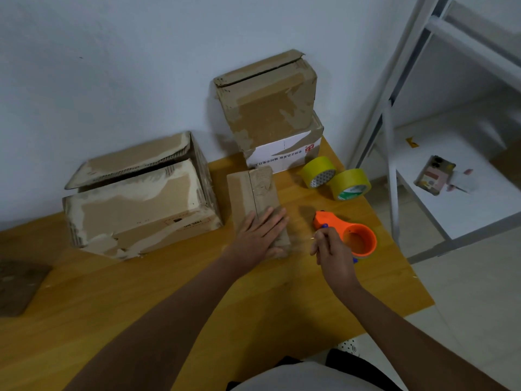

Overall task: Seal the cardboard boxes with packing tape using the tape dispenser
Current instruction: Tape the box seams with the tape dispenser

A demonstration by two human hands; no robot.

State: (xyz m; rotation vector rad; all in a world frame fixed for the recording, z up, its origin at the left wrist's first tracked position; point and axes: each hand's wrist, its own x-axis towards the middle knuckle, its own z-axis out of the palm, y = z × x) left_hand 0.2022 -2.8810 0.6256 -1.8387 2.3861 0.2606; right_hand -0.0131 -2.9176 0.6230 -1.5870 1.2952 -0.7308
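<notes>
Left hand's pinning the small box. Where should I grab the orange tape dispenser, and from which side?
Judging by its pose, take the orange tape dispenser by its narrow handle end, coming from above and the near side, where the right hand already hovers. The round ring is wide and awkward to wrap. The left hand lies flat on the small box.

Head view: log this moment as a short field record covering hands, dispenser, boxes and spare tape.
left hand: flat, fingers straight, pressing on the small box
right hand: fingers curled at the orange tape dispenser
dispenser location: on the wooden table, right of the small box
large box: left of the small box, top flap ajar
stacked boxes: two, against the wall
spare tape: two yellow rolls, touching, behind the dispenser
</notes>
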